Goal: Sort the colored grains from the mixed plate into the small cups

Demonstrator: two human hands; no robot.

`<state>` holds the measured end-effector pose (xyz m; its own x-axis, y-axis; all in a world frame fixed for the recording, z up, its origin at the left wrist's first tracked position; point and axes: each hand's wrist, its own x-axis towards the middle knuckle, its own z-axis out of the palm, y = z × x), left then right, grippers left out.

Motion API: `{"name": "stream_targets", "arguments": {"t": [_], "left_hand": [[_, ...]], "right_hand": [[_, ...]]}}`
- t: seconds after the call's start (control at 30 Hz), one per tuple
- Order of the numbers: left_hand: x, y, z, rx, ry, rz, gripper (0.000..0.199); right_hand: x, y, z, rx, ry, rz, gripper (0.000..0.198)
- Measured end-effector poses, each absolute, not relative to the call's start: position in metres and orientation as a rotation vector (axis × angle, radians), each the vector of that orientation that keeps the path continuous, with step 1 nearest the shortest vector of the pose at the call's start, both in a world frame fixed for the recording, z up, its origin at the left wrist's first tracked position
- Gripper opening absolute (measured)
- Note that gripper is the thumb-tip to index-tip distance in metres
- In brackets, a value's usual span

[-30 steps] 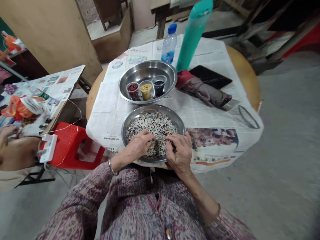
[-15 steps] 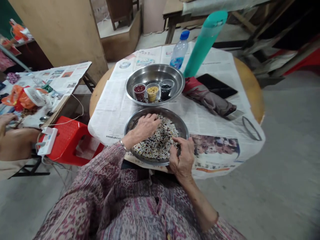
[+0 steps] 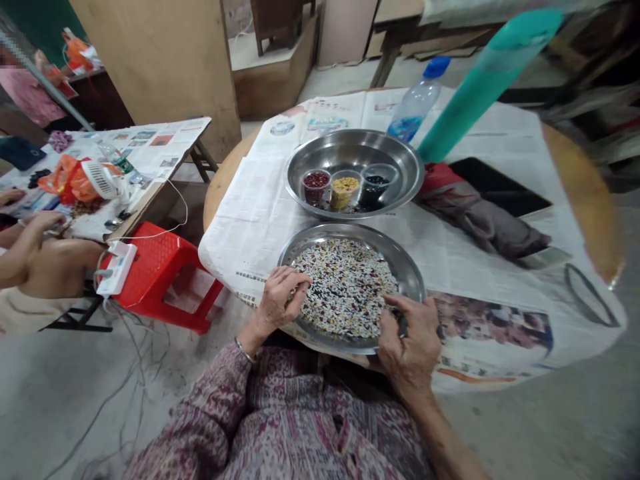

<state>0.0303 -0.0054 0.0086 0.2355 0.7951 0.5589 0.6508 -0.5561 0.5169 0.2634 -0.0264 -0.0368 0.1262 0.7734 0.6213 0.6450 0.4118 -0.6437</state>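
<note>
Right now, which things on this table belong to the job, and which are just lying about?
Likely the job: near bowl, mixed grains, far bowl, three filled cups.

Apparently lying about: blue-capped bottle, teal bottle, grey-and-red bundle, dark flat object, dark loop.

The left arm (image 3: pixel 200 417), sleeved to the wrist (image 3: pixel 249 343), extends forward from the lower left; the left hand (image 3: pixel 281 298) is back-up, its fingers bent together and directed inward to the right, thumb beneath them, contact between the tips not discernible. The right forearm (image 3: pixel 443 423), bare, angles forward and inward from the lower right; the right hand (image 3: pixel 413 340) is back-up, index finger (image 3: pixel 401 303) directed left, thumb (image 3: pixel 390 337) raised below it with a gap between, remaining fingers bent.
</note>
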Motion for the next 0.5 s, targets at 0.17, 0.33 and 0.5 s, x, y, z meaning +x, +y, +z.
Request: {"name": "stream_targets", "arguments": {"t": [0.17,0.33,0.5], "left_hand": [[0.0316,-0.0032,0.006,2.334,1.285,1.324,0.016],[0.0315,-0.0027,0.0028,2.312,1.296,1.334,0.017],[0.0318,-0.0038,0.0003,2.259,1.301,1.335,0.021]], "right_hand": [[0.2644,-0.0276,-0.0374,-1.294,-1.609,0.134,0.017],[0.2653,-0.0287,-0.0382,-1.3,-1.624,0.13,0.015],[0.2651,-0.0293,-0.0357,-1.294,-1.631,0.132,0.014]]}}
